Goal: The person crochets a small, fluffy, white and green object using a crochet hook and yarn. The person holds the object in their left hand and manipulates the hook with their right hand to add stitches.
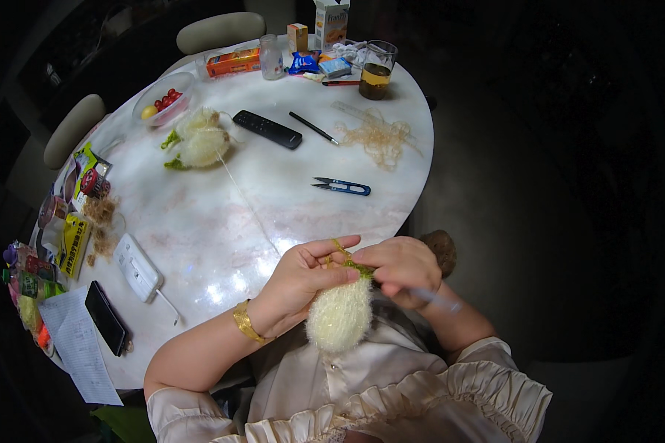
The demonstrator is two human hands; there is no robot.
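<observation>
A fuzzy cream crocheted piece [341, 318] with a green top edge [357, 269] hangs below my hands, in front of my body. My left hand [310, 271] grips it near the green edge, with yellow-green yarn [341, 249] looped at the raised index finger. Fingers of my right hand [404, 268] close around a slim tool with a pale translucent handle [432, 299], probably a crochet hook; it is blurred and its tip is hidden. Out on the table lie more fuzzy cream pieces with green tips [202, 141], and a thin pale strand [249, 205] runs from them towards my left hand.
The round marble-patterned table [199, 221] holds blue thread snips [342, 186], a black pen [313, 127], a remote control [267, 129], tangled beige yarn [382, 141] and a glass of brown liquid [376, 77]. At left are a white power bank [137, 267], a phone [106, 318] and written paper [80, 343].
</observation>
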